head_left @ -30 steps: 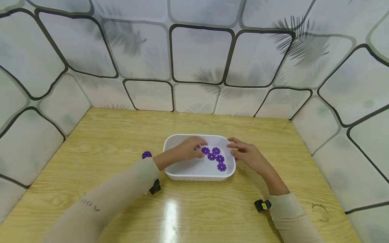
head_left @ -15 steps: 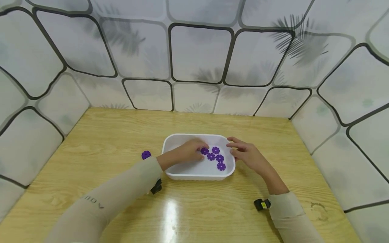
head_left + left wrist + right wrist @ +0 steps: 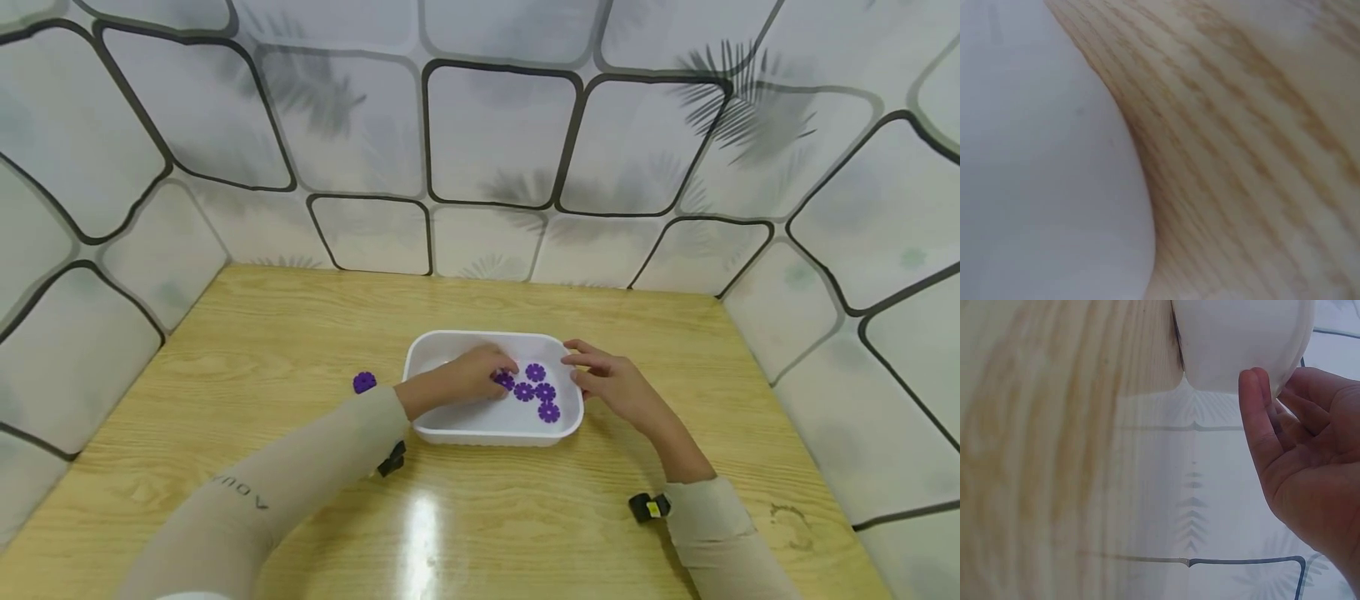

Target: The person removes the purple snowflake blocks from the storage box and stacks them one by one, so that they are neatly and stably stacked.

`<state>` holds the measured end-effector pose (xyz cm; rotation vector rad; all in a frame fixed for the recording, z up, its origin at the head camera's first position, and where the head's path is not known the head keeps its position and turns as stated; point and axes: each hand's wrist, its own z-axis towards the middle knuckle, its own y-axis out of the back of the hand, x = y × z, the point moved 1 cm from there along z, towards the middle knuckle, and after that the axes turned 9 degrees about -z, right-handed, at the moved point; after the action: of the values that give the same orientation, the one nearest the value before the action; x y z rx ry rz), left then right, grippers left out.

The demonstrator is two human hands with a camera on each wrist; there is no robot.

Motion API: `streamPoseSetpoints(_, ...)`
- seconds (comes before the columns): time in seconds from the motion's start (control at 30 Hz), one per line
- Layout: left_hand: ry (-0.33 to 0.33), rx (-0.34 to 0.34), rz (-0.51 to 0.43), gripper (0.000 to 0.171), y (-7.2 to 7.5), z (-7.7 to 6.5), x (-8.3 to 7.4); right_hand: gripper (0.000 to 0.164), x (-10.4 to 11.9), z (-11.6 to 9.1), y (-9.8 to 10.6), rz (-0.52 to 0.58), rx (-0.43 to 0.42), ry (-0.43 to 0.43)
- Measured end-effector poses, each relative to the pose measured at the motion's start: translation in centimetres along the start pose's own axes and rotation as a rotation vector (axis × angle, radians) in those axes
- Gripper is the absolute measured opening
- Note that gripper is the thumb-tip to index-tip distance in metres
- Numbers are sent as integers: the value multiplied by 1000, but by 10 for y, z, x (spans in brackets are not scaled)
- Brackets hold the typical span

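Tray [image 3: 487, 438] holds purple pieces [image 3: 545, 392]; left hand [image 3: 474, 375] pinches one inside.

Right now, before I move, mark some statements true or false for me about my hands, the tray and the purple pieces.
1. Your left hand is inside the white tray. True.
2. Your right hand is at the tray's right end. True.
3. Five purple pieces show in the tray. True.
4. No piece lies outside the tray. False: a lone piece is on the table.
5. The tray is upside down. False: it stands upright.
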<state>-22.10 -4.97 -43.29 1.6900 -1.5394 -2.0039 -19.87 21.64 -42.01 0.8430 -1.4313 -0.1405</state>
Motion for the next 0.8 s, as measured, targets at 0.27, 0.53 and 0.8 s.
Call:
streamPoseSetpoints(0.27,13,12,32,40,0,1,0,40,2,-1,1,4,4,-6)
streamPoseSetpoints(0.53,-50,18,133,38,-4,5,4,39,2,-2,0,14,4,-12)
streamPoseSetpoints(0.8,12,76,111,42,4,2,6,40,0,-1,-1,30,11,0)
